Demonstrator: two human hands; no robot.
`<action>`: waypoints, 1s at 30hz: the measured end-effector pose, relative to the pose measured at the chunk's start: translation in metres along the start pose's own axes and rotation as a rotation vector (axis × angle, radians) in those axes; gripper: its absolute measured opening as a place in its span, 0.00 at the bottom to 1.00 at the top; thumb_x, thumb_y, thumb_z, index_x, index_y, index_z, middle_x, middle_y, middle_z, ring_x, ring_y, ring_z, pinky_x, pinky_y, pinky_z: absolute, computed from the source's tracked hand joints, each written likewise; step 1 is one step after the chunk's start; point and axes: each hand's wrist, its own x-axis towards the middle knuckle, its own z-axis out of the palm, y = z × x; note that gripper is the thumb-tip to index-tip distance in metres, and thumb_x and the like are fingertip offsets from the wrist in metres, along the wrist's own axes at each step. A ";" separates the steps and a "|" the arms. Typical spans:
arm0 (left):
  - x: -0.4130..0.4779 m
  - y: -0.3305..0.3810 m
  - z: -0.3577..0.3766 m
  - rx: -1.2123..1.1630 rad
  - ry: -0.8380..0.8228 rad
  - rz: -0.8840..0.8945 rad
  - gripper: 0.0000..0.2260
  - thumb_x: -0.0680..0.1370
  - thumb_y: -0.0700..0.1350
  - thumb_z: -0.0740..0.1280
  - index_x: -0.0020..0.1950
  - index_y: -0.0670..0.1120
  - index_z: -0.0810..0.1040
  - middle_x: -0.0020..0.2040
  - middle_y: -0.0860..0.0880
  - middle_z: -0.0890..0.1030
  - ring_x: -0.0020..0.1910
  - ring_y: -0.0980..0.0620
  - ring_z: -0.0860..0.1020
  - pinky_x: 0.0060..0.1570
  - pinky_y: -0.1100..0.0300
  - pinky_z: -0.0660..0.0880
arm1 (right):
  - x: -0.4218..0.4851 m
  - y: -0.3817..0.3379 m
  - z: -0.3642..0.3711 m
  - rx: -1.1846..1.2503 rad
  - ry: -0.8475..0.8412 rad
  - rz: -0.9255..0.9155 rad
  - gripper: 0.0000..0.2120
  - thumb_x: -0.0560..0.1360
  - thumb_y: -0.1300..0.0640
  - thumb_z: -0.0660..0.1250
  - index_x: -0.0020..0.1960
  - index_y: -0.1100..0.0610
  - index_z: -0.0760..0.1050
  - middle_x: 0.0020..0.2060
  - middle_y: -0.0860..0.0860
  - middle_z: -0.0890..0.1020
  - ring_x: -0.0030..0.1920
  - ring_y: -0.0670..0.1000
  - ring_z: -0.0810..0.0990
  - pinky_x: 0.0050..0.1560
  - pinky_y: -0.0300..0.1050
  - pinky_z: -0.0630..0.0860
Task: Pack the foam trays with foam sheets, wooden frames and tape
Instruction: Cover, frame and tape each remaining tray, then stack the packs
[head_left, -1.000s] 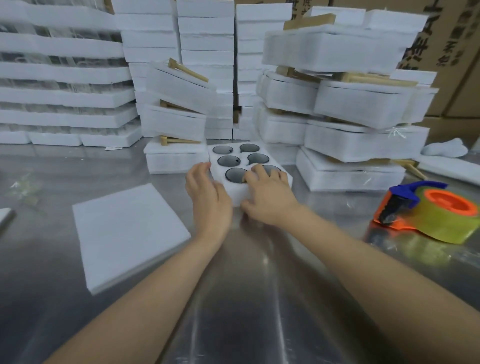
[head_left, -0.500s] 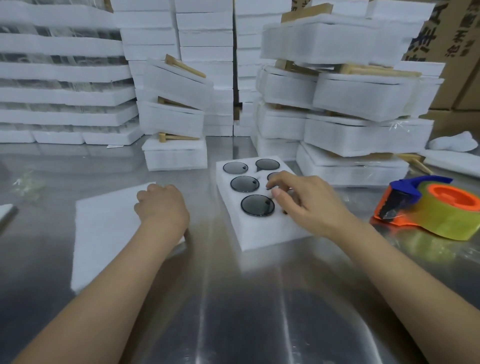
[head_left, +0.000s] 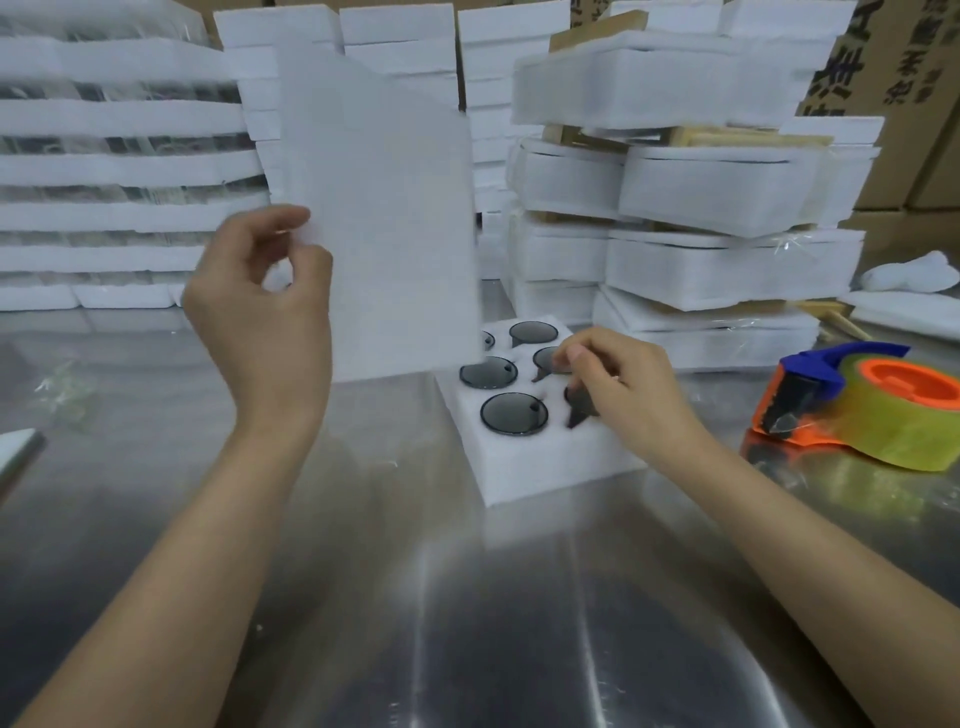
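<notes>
Left hand (head_left: 260, 312) pinches the foam sheet (head_left: 384, 218) by its left edge, upright above mid-counter (head_left: 415, 597). Right hand (head_left: 623, 384), fingers curled, rests on the foam tray (head_left: 524, 457); can't tell if it grips anything. Tray sits mid-counter, tape dispenser (head_left: 872, 410) near right edge.

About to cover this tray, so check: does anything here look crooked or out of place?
The packed trays stacked behind on the right are piled crookedly: upper bundles tilt and overhang the ones below. The open foam tray looks fine, its visible dark discs seated in their pockets. The left hand pinches the foam sheet.
</notes>
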 end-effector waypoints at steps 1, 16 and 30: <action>-0.003 -0.003 0.004 -0.107 0.020 -0.122 0.10 0.71 0.37 0.64 0.47 0.49 0.81 0.42 0.57 0.81 0.41 0.64 0.78 0.46 0.69 0.73 | 0.001 0.000 -0.001 0.038 0.011 0.016 0.11 0.80 0.62 0.58 0.43 0.58 0.78 0.33 0.39 0.81 0.35 0.43 0.78 0.38 0.29 0.70; -0.062 -0.037 0.035 -0.233 -0.464 -0.857 0.14 0.77 0.40 0.70 0.62 0.43 0.74 0.56 0.47 0.81 0.49 0.53 0.80 0.48 0.63 0.78 | 0.013 0.005 -0.014 0.301 0.170 0.257 0.08 0.76 0.64 0.67 0.52 0.55 0.79 0.37 0.49 0.81 0.38 0.42 0.78 0.44 0.37 0.73; -0.077 -0.037 0.042 -0.286 -0.692 -0.993 0.17 0.80 0.40 0.58 0.69 0.46 0.66 0.58 0.48 0.78 0.53 0.52 0.77 0.60 0.55 0.73 | 0.010 0.006 -0.014 0.533 -0.133 0.628 0.20 0.77 0.68 0.48 0.51 0.55 0.76 0.44 0.49 0.82 0.43 0.48 0.80 0.45 0.41 0.74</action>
